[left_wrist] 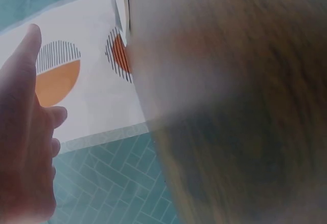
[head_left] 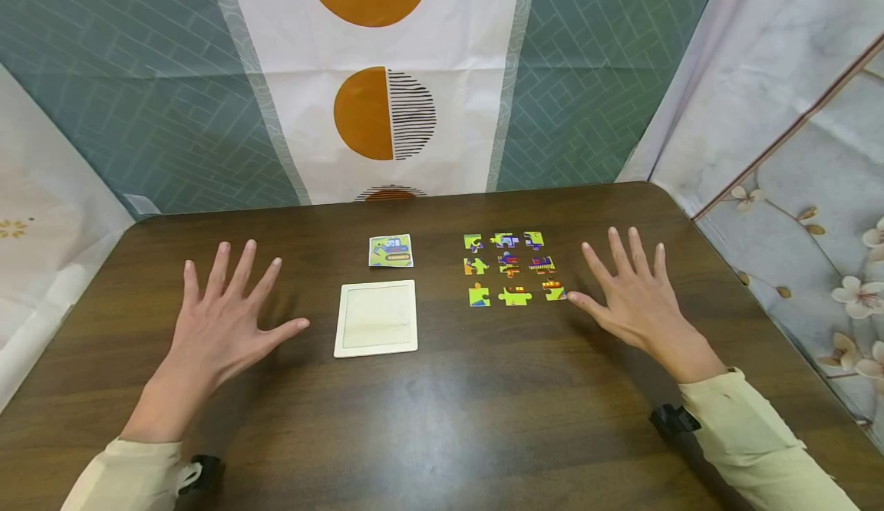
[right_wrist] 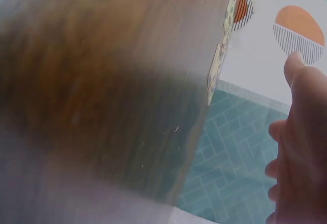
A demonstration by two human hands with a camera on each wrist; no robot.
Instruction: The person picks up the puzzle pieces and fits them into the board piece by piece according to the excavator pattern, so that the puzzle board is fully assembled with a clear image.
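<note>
My left hand (head_left: 221, 315) is held palm down with its fingers spread, left of a white square puzzle tray (head_left: 341, 334). My right hand (head_left: 638, 296) is spread the same way, its thumb close to the nearest corner piece of the jigsaw pieces (head_left: 515, 297). Several of these green, blue and orange pieces lie apart in rows. Behind the tray lies a small picture card (head_left: 390, 251) of a blue excavator. Neither hand holds anything. In the left wrist view the left thumb (left_wrist: 30, 45) points up; the right wrist view shows the right thumb (right_wrist: 295, 65) similarly.
Everything lies on a dark brown wooden table (head_left: 442, 434). A patterned curtain (head_left: 456, 127) hangs behind its far edge, and a floral cloth (head_left: 815, 212) hangs along the right side. Black straps with small devices (head_left: 673, 420) are on the wrists.
</note>
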